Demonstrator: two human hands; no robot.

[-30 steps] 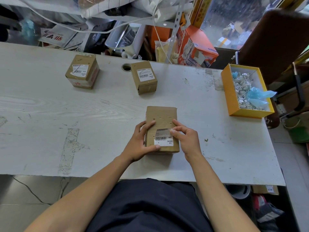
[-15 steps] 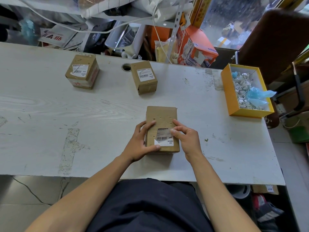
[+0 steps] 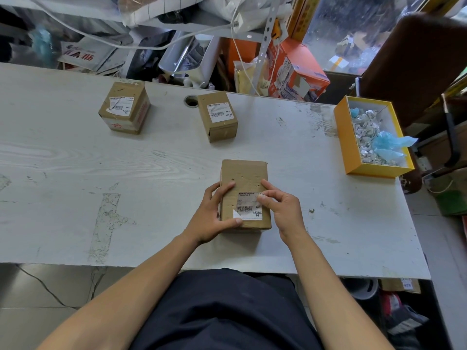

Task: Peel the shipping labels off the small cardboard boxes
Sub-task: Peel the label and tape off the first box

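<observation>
Left hand [image 3: 212, 213] grips the box [image 3: 244, 193]; right hand [image 3: 283, 208] pinches its label [image 3: 249, 205].

On the table [image 3: 75, 173], two boxes [image 3: 124, 107] [image 3: 217, 115] lie behind the near box [image 3: 244, 178]; a tray [image 3: 344, 137] sits right.

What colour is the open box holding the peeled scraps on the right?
Yellow-orange outside, white inside; the open box shows best in the head view.

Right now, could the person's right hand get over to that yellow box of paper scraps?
Probably yes: the table between the right hand and the yellow box lies bare, though the hand must first leave the label.
</observation>
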